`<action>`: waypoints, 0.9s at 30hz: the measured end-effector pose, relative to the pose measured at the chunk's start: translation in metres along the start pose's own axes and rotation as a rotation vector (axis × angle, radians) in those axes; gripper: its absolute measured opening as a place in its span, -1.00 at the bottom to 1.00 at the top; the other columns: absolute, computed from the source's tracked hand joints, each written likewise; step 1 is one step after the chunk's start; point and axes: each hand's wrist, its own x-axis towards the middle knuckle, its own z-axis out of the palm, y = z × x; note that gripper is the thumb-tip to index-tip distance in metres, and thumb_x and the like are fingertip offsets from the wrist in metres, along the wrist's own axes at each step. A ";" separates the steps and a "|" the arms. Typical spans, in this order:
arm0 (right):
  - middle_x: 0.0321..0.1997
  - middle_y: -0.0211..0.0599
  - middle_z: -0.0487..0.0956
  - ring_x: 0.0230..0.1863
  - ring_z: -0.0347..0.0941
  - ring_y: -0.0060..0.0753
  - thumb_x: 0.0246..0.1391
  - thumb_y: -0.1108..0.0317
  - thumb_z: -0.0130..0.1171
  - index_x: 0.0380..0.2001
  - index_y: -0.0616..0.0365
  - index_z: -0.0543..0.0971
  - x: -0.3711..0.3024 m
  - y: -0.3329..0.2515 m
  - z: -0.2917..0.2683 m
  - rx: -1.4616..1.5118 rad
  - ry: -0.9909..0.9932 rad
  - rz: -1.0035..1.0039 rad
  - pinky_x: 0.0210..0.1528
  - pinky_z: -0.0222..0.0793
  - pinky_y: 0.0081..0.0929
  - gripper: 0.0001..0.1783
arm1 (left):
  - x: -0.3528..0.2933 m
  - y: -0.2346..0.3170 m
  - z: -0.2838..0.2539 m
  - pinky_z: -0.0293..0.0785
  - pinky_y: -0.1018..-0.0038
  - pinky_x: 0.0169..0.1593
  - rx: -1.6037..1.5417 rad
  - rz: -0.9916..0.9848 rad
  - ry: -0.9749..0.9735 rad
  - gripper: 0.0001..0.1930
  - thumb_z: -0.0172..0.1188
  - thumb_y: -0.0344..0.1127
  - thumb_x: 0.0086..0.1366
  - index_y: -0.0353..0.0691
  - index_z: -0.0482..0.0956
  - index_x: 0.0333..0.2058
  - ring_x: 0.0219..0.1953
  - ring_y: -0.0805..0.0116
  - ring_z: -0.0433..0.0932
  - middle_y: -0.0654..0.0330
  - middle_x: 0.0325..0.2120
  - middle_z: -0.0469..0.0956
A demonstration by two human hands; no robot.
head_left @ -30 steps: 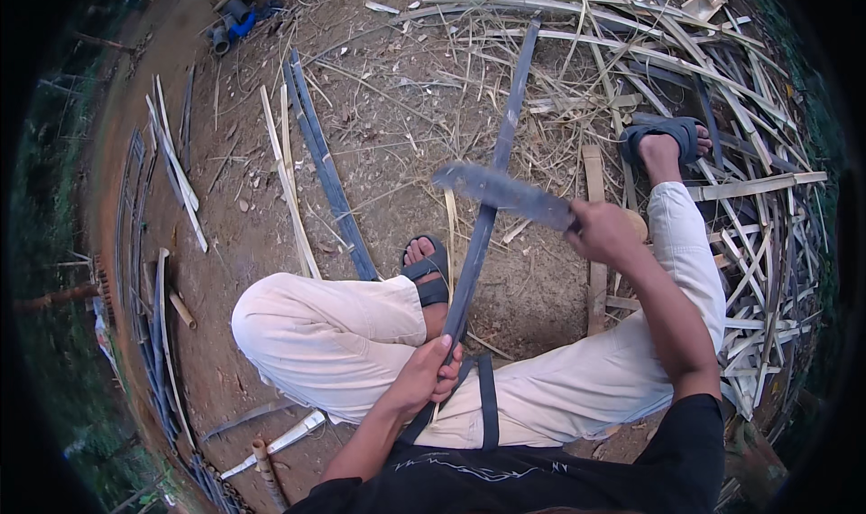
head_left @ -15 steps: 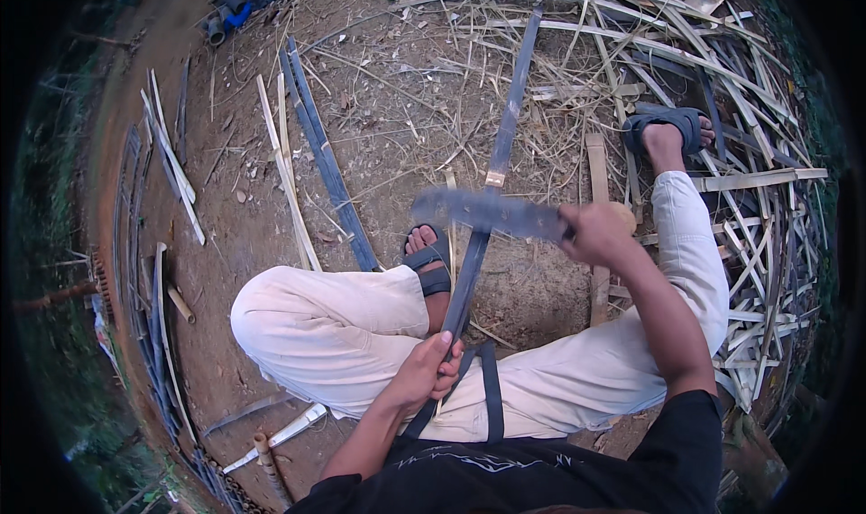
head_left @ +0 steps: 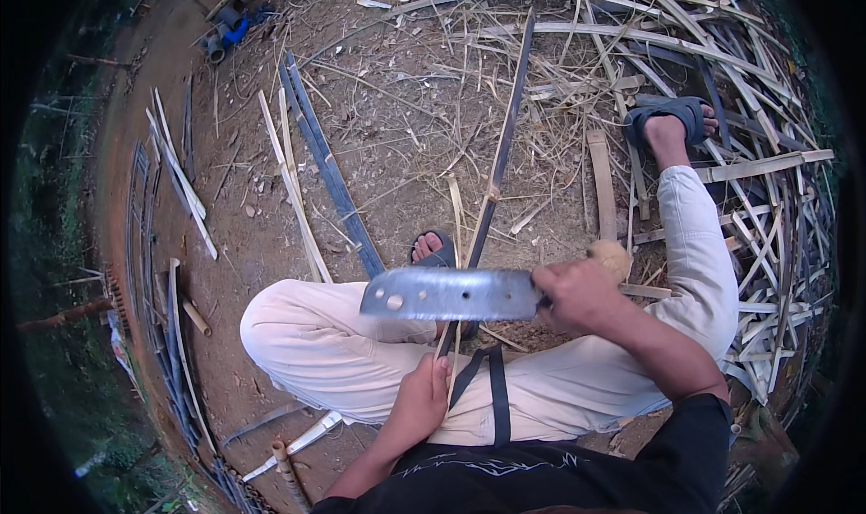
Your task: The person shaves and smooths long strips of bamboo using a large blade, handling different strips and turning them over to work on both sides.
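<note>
My left hand (head_left: 422,398) is closed around the near end of a long, dark bamboo strip (head_left: 503,144), low in front of my lap. The strip slants away from me to the far ground, its narrow edge and a pale node showing. In my right hand (head_left: 577,293) is a machete (head_left: 451,295), gripped by its wooden handle (head_left: 611,259). Its wide grey blade, pierced by several holes, lies crosswise over the strip just beyond my left hand and hides part of it. Whether the blade touches the strip I cannot tell. A thin pale sliver (head_left: 457,212) runs beside the strip.
My bent left leg (head_left: 311,333) and outstretched right leg (head_left: 690,225) flank the work. Dark bamboo strips (head_left: 329,171) lie on the ground to the left. A tangled heap of pale split strips (head_left: 758,270) fills the right side, and a flat pale slat (head_left: 602,185) lies nearer.
The machete has come closer to my body, and its blade has turned to show a brighter face. The strip has rolled from its flat side onto its edge in my left hand.
</note>
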 end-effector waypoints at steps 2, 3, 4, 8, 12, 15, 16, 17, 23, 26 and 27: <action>-0.47 -0.10 0.63 -0.47 0.61 0.00 -0.08 0.24 0.27 -0.37 0.15 0.50 0.007 0.030 -0.008 -0.065 0.037 0.167 -0.40 0.53 -0.09 -0.74 | -0.002 -0.003 0.001 0.31 0.28 -0.49 0.076 0.075 0.053 -0.66 -0.16 -0.18 0.55 -0.31 0.40 -0.34 -0.66 0.22 0.40 0.09 -0.72 0.37; -0.47 -0.09 0.63 -0.47 0.61 0.00 -0.08 0.24 0.27 -0.37 0.15 0.50 0.011 0.039 -0.012 -0.076 0.052 0.182 -0.40 0.52 -0.08 -0.74 | -0.003 -0.004 0.002 0.31 0.26 -0.49 0.110 0.113 0.083 -0.66 -0.16 -0.19 0.55 -0.32 0.40 -0.34 -0.66 0.18 0.41 0.07 -0.72 0.37; -0.47 -0.09 0.62 -0.48 0.61 0.01 -0.08 0.25 0.27 -0.37 0.15 0.50 0.014 0.048 -0.017 -0.092 0.066 0.197 -0.40 0.52 -0.08 -0.74 | -0.003 -0.003 0.004 0.31 0.25 -0.49 0.123 0.119 0.078 -0.66 -0.15 -0.19 0.54 -0.32 0.40 -0.34 -0.66 0.15 0.43 0.05 -0.72 0.38; -0.47 -0.10 0.62 -0.47 0.61 0.04 -0.07 0.25 0.27 -0.37 0.16 0.51 0.002 0.026 -0.011 -0.093 0.054 0.063 -0.39 0.52 -0.07 -0.75 | 0.000 0.003 0.005 0.31 0.26 -0.49 0.103 0.103 0.062 -0.65 -0.16 -0.19 0.55 -0.33 0.39 -0.34 -0.65 0.14 0.43 0.05 -0.71 0.39; -0.47 -0.08 0.62 -0.41 0.62 0.05 -0.08 0.25 0.29 -0.36 0.18 0.51 0.011 0.041 -0.009 -0.070 0.050 0.161 -0.34 0.54 -0.09 -0.73 | -0.013 -0.012 0.003 0.31 0.31 -0.48 0.090 0.055 0.002 -0.65 -0.19 -0.17 0.56 -0.32 0.38 -0.33 -0.65 0.27 0.38 0.13 -0.70 0.37; -0.47 0.00 0.62 -0.39 0.62 0.07 -0.05 0.27 0.28 -0.34 0.17 0.54 0.035 0.095 -0.023 0.002 0.191 0.411 -0.29 0.55 -0.07 -0.76 | -0.023 -0.014 -0.005 0.31 0.35 -0.48 0.059 -0.041 -0.057 -0.64 -0.20 -0.15 0.56 -0.31 0.37 -0.32 -0.63 0.36 0.34 0.19 -0.69 0.36; -0.46 0.01 0.62 -0.39 0.61 0.08 -0.04 0.28 0.27 -0.34 0.18 0.55 0.034 0.095 -0.022 0.011 0.174 0.399 -0.28 0.54 -0.06 -0.76 | -0.026 -0.014 -0.007 0.31 0.36 -0.47 0.050 -0.042 -0.069 -0.64 -0.20 -0.14 0.57 -0.30 0.37 -0.32 -0.63 0.37 0.35 0.19 -0.69 0.36; -0.46 0.03 0.62 -0.38 0.61 0.09 -0.03 0.28 0.27 -0.34 0.18 0.55 0.030 0.092 -0.021 0.021 0.159 0.389 -0.28 0.54 -0.06 -0.77 | -0.031 -0.014 -0.009 0.32 0.36 -0.47 0.041 -0.041 -0.082 -0.64 -0.20 -0.14 0.57 -0.30 0.37 -0.32 -0.63 0.37 0.35 0.19 -0.68 0.36; -0.51 -0.04 0.62 -0.43 0.61 0.05 -0.08 0.25 0.27 -0.36 0.19 0.51 0.017 0.018 -0.007 -0.017 -0.034 -0.030 -0.31 0.54 -0.08 -0.73 | -0.042 -0.019 -0.011 0.34 0.35 -0.45 0.061 -0.095 -0.083 -0.64 -0.20 -0.14 0.56 -0.30 0.37 -0.32 -0.62 0.36 0.38 0.18 -0.68 0.37; -0.52 -0.06 0.62 -0.44 0.61 0.06 -0.10 0.27 0.26 -0.38 0.16 0.52 0.030 0.047 -0.009 -0.016 -0.017 0.103 -0.32 0.53 -0.07 -0.75 | -0.050 -0.027 -0.018 0.36 0.32 -0.44 0.135 -0.077 -0.059 -0.64 -0.19 -0.14 0.56 -0.30 0.37 -0.32 -0.61 0.33 0.39 0.16 -0.68 0.38; -0.52 -0.07 0.62 -0.44 0.61 0.06 -0.11 0.27 0.26 -0.38 0.16 0.51 0.033 0.057 -0.012 -0.033 -0.013 0.157 -0.32 0.53 -0.07 -0.76 | -0.050 -0.028 -0.018 0.36 0.31 -0.44 0.160 -0.058 -0.038 -0.64 -0.19 -0.15 0.56 -0.31 0.37 -0.32 -0.61 0.31 0.40 0.15 -0.67 0.39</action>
